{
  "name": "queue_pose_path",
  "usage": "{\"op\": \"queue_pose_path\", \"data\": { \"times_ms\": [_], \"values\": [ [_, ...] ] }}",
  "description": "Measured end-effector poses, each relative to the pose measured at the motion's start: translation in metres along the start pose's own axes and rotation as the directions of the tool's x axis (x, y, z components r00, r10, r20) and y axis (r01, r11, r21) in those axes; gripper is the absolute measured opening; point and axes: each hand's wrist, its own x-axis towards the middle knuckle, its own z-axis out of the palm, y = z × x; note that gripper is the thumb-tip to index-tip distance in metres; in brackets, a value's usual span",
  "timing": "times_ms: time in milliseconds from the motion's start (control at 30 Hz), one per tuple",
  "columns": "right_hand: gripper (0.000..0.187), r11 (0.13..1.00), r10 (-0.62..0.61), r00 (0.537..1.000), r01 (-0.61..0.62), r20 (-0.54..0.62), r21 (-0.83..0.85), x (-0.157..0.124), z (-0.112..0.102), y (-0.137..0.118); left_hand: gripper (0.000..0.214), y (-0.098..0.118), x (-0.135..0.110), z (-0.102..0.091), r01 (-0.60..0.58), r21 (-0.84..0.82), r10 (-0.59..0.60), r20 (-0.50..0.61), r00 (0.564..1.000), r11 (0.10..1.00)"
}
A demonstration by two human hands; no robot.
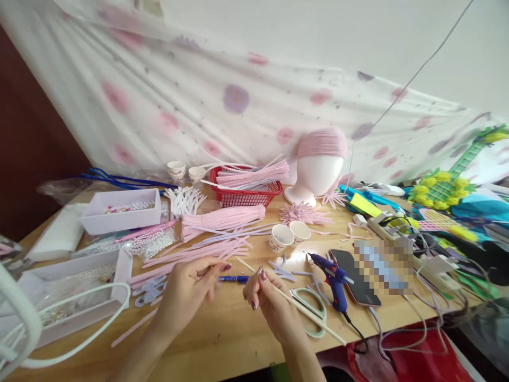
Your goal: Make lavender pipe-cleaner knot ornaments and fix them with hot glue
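Observation:
My right hand is closed around a straight cream pipe cleaner, which runs slantwise from near the fingertips down to the right past the wrist. My left hand is to its left, thumb and fingers drawn together in a pinch, some of them blurred. Whatever sits in that pinch, if anything, is hidden. A blue pen lies on the table just beyond the left fingertips, one end covered by them. Beneath the cream pipe cleaner lie scissors with pale green handles.
Pink pipe cleaners lie in bundles behind my hands, with a red basket of more. Two paper cups stand near a blue glue gun and a phone. White boxes are left; a foam head stands behind.

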Motion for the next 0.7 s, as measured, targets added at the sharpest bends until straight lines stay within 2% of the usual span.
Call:
{"op": "queue_pose_path", "data": {
  "times_ms": [33,100,233,300,367,433,567,633,700],
  "values": [
    [0.040,0.999,-0.019,1.000,0.019,0.008,-0.036,0.004,0.000,-0.003,0.018,0.004,0.005,0.000,-0.060,-0.008,0.060,0.010,0.998,0.998],
    [0.039,0.994,-0.057,0.998,0.059,0.024,-0.087,0.012,0.003,-0.011,0.019,0.012,0.013,0.002,-0.142,-0.079,0.146,0.052,0.988,0.987],
    [0.041,0.982,-0.100,0.993,0.108,0.058,-0.158,0.023,0.010,-0.025,0.006,0.023,0.019,0.013,-0.144,-0.336,0.185,0.091,0.979,0.931],
    [0.041,0.979,-0.099,0.992,0.111,0.075,-0.170,0.026,0.013,-0.029,0.005,0.025,0.020,0.015,-0.149,-0.391,0.198,0.088,0.976,0.908],
    [0.040,0.980,-0.090,0.992,0.104,0.089,-0.168,0.028,0.014,-0.031,0.010,0.026,0.023,0.015,-0.142,-0.398,0.203,0.114,0.972,0.906],
    [0.040,0.984,-0.078,0.992,0.093,0.104,-0.152,0.031,0.014,-0.032,0.018,0.027,0.027,0.011,-0.111,-0.401,0.202,0.194,0.960,0.909],
    [0.042,0.995,-0.034,0.985,0.048,0.169,-0.082,0.040,0.018,-0.031,0.028,0.033,0.038,0.002,-0.058,-0.450,0.236,0.351,0.906,0.891],
    [0.047,1.000,-0.008,0.979,0.013,0.204,-0.023,0.045,0.023,-0.028,0.031,0.037,0.042,-0.001,-0.106,-0.439,0.274,0.341,0.899,0.892],
    [0.050,0.999,0.002,0.979,-0.011,0.203,0.042,0.048,0.028,-0.026,0.034,0.040,0.046,-0.002,-0.195,-0.376,0.312,0.280,0.908,0.906]
  ]
}}
